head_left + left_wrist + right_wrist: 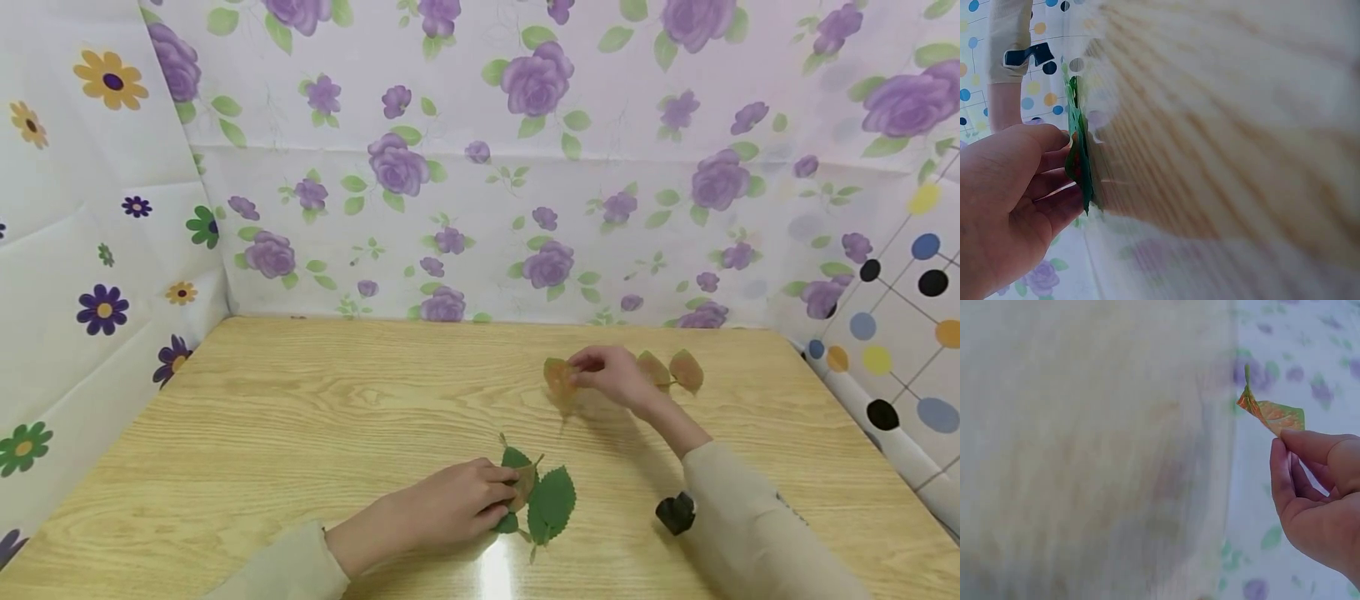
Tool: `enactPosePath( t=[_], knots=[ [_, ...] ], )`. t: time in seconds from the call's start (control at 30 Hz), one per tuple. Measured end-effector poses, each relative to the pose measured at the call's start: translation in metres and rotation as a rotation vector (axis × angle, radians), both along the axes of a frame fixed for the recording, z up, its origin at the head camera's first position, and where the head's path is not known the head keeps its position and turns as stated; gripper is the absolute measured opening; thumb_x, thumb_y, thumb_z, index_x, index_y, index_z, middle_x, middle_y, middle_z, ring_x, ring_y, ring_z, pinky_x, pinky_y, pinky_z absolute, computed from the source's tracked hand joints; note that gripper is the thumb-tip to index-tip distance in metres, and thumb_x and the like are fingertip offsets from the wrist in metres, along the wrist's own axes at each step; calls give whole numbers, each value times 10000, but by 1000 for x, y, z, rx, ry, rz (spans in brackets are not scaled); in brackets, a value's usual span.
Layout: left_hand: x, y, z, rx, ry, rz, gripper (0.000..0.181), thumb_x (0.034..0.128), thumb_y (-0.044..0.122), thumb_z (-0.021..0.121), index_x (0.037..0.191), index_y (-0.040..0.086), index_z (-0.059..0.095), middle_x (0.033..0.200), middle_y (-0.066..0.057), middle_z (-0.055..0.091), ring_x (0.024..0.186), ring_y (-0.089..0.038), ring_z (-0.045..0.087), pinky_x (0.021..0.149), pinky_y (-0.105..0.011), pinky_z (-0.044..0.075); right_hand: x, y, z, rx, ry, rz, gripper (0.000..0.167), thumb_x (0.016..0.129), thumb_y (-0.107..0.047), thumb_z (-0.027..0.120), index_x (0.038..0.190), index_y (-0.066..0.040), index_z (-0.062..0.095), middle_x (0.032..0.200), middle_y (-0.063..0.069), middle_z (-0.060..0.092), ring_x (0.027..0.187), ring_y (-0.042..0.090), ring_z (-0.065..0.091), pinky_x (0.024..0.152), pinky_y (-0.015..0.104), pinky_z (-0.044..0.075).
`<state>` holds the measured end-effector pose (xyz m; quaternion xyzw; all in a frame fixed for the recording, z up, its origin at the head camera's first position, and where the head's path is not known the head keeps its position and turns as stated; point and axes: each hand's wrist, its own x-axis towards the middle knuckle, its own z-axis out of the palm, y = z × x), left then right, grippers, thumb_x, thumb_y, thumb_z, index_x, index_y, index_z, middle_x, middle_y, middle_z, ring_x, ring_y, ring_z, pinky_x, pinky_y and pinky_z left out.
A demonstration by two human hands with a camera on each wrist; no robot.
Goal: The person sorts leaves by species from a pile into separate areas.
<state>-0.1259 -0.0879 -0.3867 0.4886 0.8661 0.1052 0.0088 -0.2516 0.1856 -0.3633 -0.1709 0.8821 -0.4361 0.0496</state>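
Between thumb and fingertips my right hand (617,377) pinches an orange-brown leaf (558,379), held over the far right half of the table. In the right wrist view that leaf (1284,415) is bent, with its green stem pointing up. Just beyond the right hand, two more brownish leaves (686,371) lie on the wood. My left hand (457,504) rests its fingertips on a small cluster near the front middle: green leaves (551,504) with a brown leaf (525,487) on top. In the left wrist view, loosely bent fingers touch the green leaves (1082,150), which lie flat against the table.
The wooden table (300,433) is bordered at the back by a purple-flowered cloth (465,208), at the left by a flower-printed cloth (82,250) and at the right by a dotted cloth (907,333). A small black object (677,512) sits at the right sleeve.
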Motion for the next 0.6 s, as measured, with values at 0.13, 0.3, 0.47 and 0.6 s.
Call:
enactPosePath(
  t=[0.13, 0.3, 0.47, 0.6],
  knots=[
    [0, 0, 0, 3, 4, 0, 225, 972, 131, 592, 1144, 29, 695, 1284, -105, 598, 1124, -155, 573, 914, -168, 448, -10, 17, 2, -77, -61, -41, 300, 940, -86, 632, 1188, 82, 615, 1055, 179, 651, 958, 294, 623, 862, 458, 520],
    [0, -1, -1, 19, 11, -12, 223, 968, 124, 597, 1139, 23, 697, 1273, -113, 604, 1121, -160, 577, 911, -168, 451, -19, 34, 3, -121, -93, -62, 309, 964, -71, 589, 1202, 126, 581, 1103, 232, 632, 982, 316, 626, 883, 442, 519],
    [0, -1, 0, 30, 12, -22, 222, 966, 117, 600, 1139, 16, 695, 1271, -121, 605, 1114, -163, 581, 900, -157, 452, -28, 48, 2, -97, -103, -97, 304, 968, -94, 586, 1189, 115, 586, 1126, 222, 630, 998, 289, 621, 883, 437, 519],
    [0, -1, 0, 29, 15, -20, 220, 964, 120, 603, 1135, 17, 697, 1269, -123, 606, 1114, -163, 582, 908, -165, 451, -34, 57, 1, -79, -123, -122, 314, 967, -109, 590, 1188, 115, 584, 1113, 205, 638, 995, 300, 620, 867, 430, 527]
  ],
)
